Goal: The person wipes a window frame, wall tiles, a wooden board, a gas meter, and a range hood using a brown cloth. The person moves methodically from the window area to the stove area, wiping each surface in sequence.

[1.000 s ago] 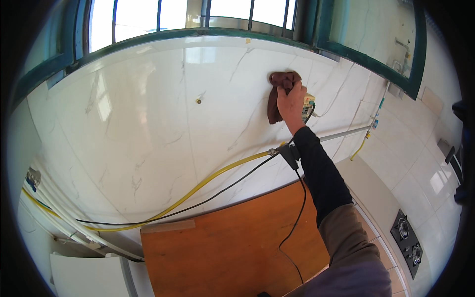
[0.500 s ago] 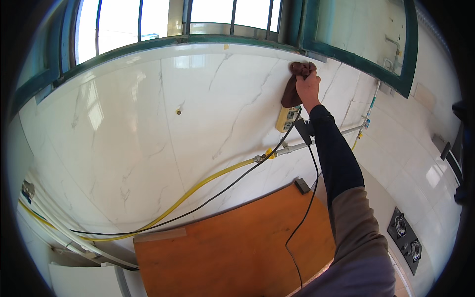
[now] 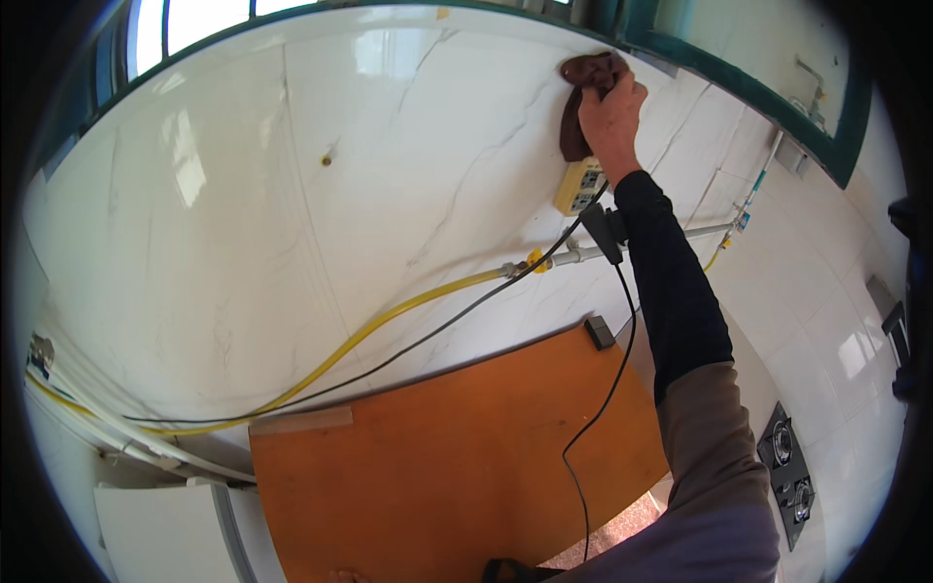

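Pressing brown cloth (image 3: 581, 102) to tiled wall (image 3: 389, 175) | right hand (image 3: 612, 115) fingers gripping it | left hand unseen

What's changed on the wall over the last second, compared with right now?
The right hand has carried the brown cloth up the white tiled wall, from beside the wall socket to just under the green window frame, keeping its grip. The yellow hose, black cable and orange board stayed put. The left hand is out of view.

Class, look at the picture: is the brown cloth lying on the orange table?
No, the right hand presses the brown cloth against the white tiled wall, high above the orange table.
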Demonstrator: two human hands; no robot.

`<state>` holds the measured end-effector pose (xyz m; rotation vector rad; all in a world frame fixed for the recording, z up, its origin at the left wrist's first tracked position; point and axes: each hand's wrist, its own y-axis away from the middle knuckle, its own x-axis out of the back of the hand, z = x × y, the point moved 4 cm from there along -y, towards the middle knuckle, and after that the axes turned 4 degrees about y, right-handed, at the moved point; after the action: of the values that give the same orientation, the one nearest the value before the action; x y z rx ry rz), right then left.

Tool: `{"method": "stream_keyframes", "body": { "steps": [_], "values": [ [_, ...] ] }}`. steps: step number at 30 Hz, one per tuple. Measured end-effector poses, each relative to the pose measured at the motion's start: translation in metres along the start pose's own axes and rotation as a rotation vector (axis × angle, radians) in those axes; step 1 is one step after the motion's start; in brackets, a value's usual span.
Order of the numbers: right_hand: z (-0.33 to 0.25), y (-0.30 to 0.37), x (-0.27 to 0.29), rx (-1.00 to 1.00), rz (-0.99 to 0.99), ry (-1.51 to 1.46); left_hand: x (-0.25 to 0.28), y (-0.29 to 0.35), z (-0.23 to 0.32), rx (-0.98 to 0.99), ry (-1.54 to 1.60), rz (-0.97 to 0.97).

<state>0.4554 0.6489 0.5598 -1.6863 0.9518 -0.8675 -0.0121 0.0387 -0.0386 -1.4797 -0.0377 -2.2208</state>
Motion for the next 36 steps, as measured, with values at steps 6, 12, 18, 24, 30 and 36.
{"method": "stream_keyframes", "body": {
  "steps": [6,12,18,24,30,36],
  "values": [
    [-0.046,0.076,-0.021,0.179,-0.046,-0.033,0.01,-0.012,0.016,-0.016,-0.02,0.026],
    [-0.085,0.184,-0.029,0.216,-0.21,-0.164,0.007,-0.012,0.015,-0.002,-0.024,-0.014],
    [-0.127,0.262,-0.032,0.315,-0.402,-0.261,0.009,-0.017,0.016,-0.013,-0.045,-0.018],
    [-0.169,0.297,-0.038,0.397,-0.584,-0.282,0.001,-0.012,0.006,0.041,-0.006,-0.031],
    [-0.216,0.35,-0.05,0.653,-0.796,-0.372,0.005,-0.012,0.007,-0.015,-0.028,0.025],
    [-0.241,0.396,-0.052,0.701,-0.839,-0.48,0.009,-0.015,0.013,0.036,0.0,0.028]
  ]
}}
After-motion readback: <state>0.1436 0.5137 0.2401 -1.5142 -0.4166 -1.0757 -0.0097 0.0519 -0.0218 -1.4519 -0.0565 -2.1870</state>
